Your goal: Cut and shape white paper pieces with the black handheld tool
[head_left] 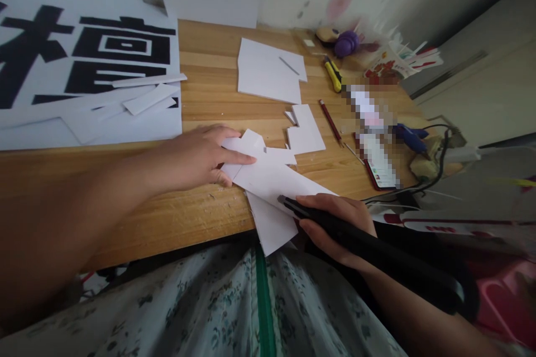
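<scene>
At a wooden table's [209, 212] front edge, the left hand [205, 156], fingers spread, presses white card [272, 177]; the right hand [355, 215] grips a black cutter-like tool [379, 251]. Firm pressure, fingers clear of its tip, should help.

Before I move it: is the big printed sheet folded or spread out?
Spread out: the printed sheet shows its black characters face up, partly under white strips; its left part is out of view.

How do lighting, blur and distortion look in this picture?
Head view: dim, soft light; flat white paperboard fairly clear under the bare left hand; left forearm blurred toward the frame edge; red-edged rectangular phone partly pixelated; apparent stretching toward the edges.
</scene>
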Demonstrator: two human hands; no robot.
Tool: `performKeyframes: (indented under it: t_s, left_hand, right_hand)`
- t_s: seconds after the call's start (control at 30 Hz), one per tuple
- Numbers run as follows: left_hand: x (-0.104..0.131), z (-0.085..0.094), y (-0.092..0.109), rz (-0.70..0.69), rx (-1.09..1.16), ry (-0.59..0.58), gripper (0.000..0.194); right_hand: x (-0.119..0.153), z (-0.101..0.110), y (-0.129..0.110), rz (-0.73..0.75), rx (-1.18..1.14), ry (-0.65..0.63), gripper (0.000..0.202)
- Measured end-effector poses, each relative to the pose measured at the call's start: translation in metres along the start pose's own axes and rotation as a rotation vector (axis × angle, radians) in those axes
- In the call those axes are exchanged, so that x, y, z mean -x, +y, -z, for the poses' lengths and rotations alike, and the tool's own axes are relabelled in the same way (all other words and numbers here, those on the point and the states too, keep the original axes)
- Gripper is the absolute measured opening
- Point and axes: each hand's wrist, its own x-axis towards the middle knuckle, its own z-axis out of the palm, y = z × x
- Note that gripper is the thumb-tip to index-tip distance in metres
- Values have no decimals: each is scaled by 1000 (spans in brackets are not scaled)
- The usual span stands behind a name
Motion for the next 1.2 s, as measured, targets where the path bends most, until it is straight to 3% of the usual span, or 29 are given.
performKeyframes:
  t_s: [0.73,0.93,1.07,1.2]
  left_hand:
    - [1,-1,0,22,20,8,50]
    - [0,3,-4,102,-23,26,46]
    - [-1,5,-7,88,-38,34,48]
    - [-2,5,-7,88,-56,53,52]
  right_hand:
    - [21,-10,-12,-47,44,96,27]
    - [35,-23,-11,-55,16,234,32]
    - [42,-25,-6,-161,-89,367,28]
    - [44,-20,-3,-329,-242,294,22]
